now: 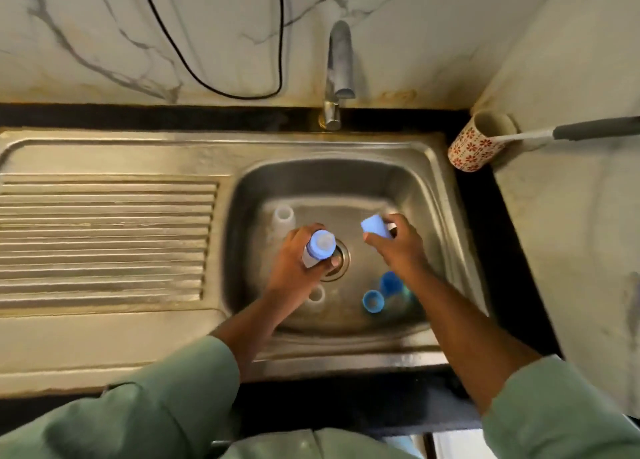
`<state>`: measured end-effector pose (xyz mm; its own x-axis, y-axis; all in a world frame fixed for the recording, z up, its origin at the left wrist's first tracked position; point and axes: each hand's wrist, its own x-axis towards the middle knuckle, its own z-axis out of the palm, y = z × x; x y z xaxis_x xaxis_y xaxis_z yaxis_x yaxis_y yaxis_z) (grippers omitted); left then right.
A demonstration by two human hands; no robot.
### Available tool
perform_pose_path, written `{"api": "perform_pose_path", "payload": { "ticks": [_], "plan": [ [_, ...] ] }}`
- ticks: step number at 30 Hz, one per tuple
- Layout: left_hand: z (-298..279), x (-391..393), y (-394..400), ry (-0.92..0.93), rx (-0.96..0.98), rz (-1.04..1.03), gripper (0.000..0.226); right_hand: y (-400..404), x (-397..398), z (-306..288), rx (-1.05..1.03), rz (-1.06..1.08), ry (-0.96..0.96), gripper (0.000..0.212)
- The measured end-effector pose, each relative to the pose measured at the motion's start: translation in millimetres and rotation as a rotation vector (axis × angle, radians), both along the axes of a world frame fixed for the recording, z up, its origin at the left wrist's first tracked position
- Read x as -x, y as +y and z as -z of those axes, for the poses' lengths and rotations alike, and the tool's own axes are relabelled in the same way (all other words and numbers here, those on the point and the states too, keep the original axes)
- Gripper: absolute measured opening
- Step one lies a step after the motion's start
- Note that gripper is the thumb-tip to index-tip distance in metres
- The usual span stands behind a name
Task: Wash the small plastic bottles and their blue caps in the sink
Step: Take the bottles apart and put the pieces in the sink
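My left hand (300,261) grips a small plastic bottle (320,247) with a blue neck, held upright over the drain of the steel sink (429,195). My right hand (394,247) holds a blue cap (374,227) a little to the right of it, above the basin. An uncapped clear bottle (284,216) stands at the basin's back left. Another clear bottle (316,294) stands by my left wrist. Two blue-capped bottles (381,294) lie at the front right of the basin, partly behind my right forearm.
The tap (341,63) rises behind the basin with no water running. A ribbed draining board (104,236) fills the left side. A flower-patterned mug (479,141) with a long-handled tool stands at the back right corner. A black cable (207,80) hangs on the marble wall.
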<state>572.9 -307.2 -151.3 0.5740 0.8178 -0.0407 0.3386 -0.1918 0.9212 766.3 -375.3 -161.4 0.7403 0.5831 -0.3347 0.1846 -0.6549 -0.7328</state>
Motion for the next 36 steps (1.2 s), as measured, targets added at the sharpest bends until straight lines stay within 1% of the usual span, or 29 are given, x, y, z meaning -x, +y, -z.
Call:
{"api": "perform_pose_path", "payload": {
  "ticks": [2,5,7,10,12,13,15,16,17,18,19,20,21,22,23,24,25,26,27,28,30,31,32,33,34,36],
  "plan": [
    [11,-19,1,0.022,0.041,-0.021,0.052,1,-32,24,0.191,-0.185,-0.155,0.048],
    [19,-33,1,0.021,0.090,-0.063,0.054,7,-56,54,0.479,-0.586,-0.382,0.046],
    [22,-37,0,0.019,0.117,-0.106,0.050,14,-61,72,0.571,-0.777,-0.501,0.039],
    [25,-34,-4,0.049,0.114,-0.144,0.049,19,-60,95,0.640,-0.919,-0.611,0.030],
    [23,-29,-6,0.055,0.139,-0.156,0.051,25,-59,104,0.707,-0.942,-0.622,0.032],
    [22,-27,-7,0.067,0.148,-0.165,0.051,28,-58,103,0.745,-0.956,-0.612,0.038],
    [19,-22,-7,0.098,0.137,-0.192,0.050,33,-58,92,0.813,-0.966,-0.592,0.063],
    [17,-20,-7,0.094,0.134,-0.206,0.050,34,-57,79,0.797,-0.932,-0.583,0.075],
    [14,-18,-8,0.084,0.131,-0.216,0.053,33,-56,64,0.706,-0.851,-0.565,0.079],
    [10,-17,-9,0.069,0.116,-0.220,0.058,31,-53,45,0.541,-0.724,-0.513,0.073],
    [5,-16,-9,0.063,0.080,-0.217,0.066,27,-47,23,0.326,-0.567,-0.395,0.064],
    [1,-16,-9,0.076,0.015,-0.206,0.072,21,-39,1,0.102,-0.403,-0.235,0.050],
    [-4,-15,-8,0.113,-0.086,-0.183,0.077,14,-26,-24,-0.107,-0.275,-0.094,0.031],
    [-9,-15,-8,0.171,-0.223,-0.153,0.080,8,-12,-46,-0.216,-0.240,-0.018,0.013],
    [-14,-15,-8,0.233,-0.380,-0.119,0.081,2,3,-67,-0.238,-0.298,-0.007,0.007],
    [-18,-16,-8,0.283,-0.530,-0.085,0.081,0,14,-79,-0.184,-0.416,-0.067,0.012],
    [-23,-17,-10,0.319,-0.647,-0.055,0.079,0,22,-84,-0.079,-0.548,-0.147,0.022],
    [-26,-16,-10,0.336,-0.726,-0.028,0.077,1,30,-86,0.034,-0.614,-0.229,0.036],
    [-29,-14,-10,0.341,-0.765,-0.015,0.078,4,34,-87,0.126,-0.609,-0.260,0.047],
    [-30,-11,-8,0.341,-0.789,-0.017,0.080,7,38,-89,0.180,-0.570,-0.259,0.053],
    [-31,-3,-4,0.351,-0.843,-0.016,0.082,12,48,-89,0.213,-0.445,-0.309,0.057],
    [-34,1,-1,0.362,-0.833,-0.003,0.081,13,56,-91,0.190,-0.408,-0.367,0.057],
    [-40,4,2,0.371,-0.767,0.033,0.079,15,62,-93,0.147,-0.390,-0.417,0.056],
    [-49,6,5,0.381,-0.646,0.078,0.075,16,68,-96,0.113,-0.386,-0.459,0.054],
    [-58,9,9,0.385,-0.484,0.125,0.070,16,72,-99,0.100,-0.394,-0.473,0.053],
    [-72,13,17,0.333,-0.131,0.231,0.060,16,74,-106,0.113,-0.427,-0.429,0.051]
  ]
}}
